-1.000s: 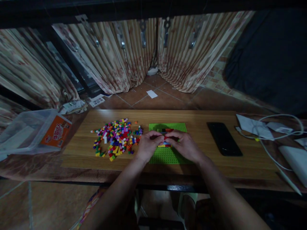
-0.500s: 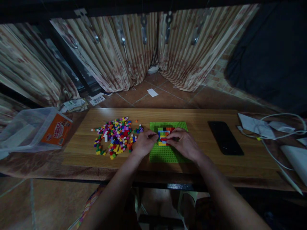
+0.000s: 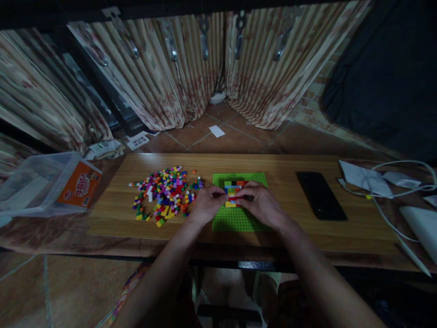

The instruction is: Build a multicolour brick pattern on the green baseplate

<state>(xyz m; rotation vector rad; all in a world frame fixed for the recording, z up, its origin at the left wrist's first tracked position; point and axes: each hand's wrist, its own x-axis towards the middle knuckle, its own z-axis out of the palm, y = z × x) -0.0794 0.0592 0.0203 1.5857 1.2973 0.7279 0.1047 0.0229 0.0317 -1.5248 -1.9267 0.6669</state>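
Observation:
A green studded baseplate lies on the wooden board, bearing a small build of coloured toy bricks. My right hand reaches over its right half, thumb and forefinger pinching a red brick at the build. From the left, my left hand comes to the build's left side with thumb and forefinger pressed together. Whatever lies between those left fingertips is too small to make out. Part of the build is hidden under the right fingers.
Many loose bricks lie in a pile left of the baseplate. A black phone rests to the right. White cables and paper lie at the far right. A clear plastic box with an orange label stands at the far left.
My left fingertips have moved slightly right, closer to the red brick. My right hand has hardly moved and still pinches the red brick.

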